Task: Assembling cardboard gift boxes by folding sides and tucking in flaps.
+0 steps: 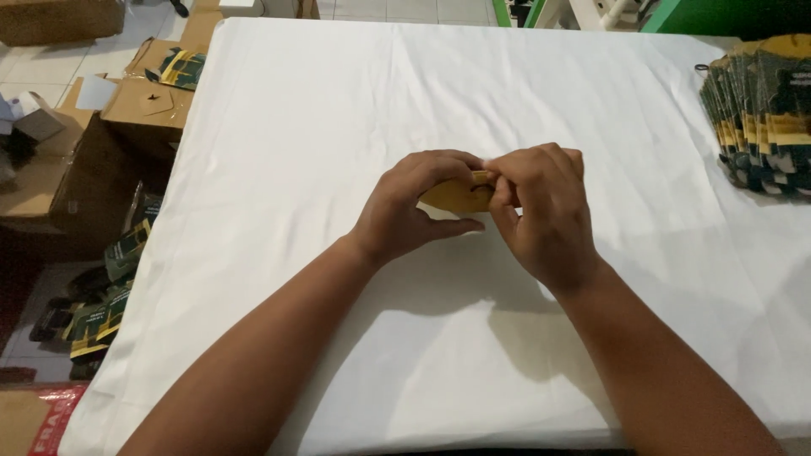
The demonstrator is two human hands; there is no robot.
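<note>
My left hand [412,207] and my right hand [545,211] meet over the middle of a table covered with a white cloth [338,110]. Between them they hold a small yellow-brown card piece [460,197], which my fingers mostly hide. My left thumb lies under it and my left fingers curl over its top. My right fingers pinch its right edge.
A fanned stack of green and yellow flat packages [760,110] lies at the table's right edge. Brown cardboard boxes [127,110] stand on the floor to the left, with more green packages [110,295] spilled beside them.
</note>
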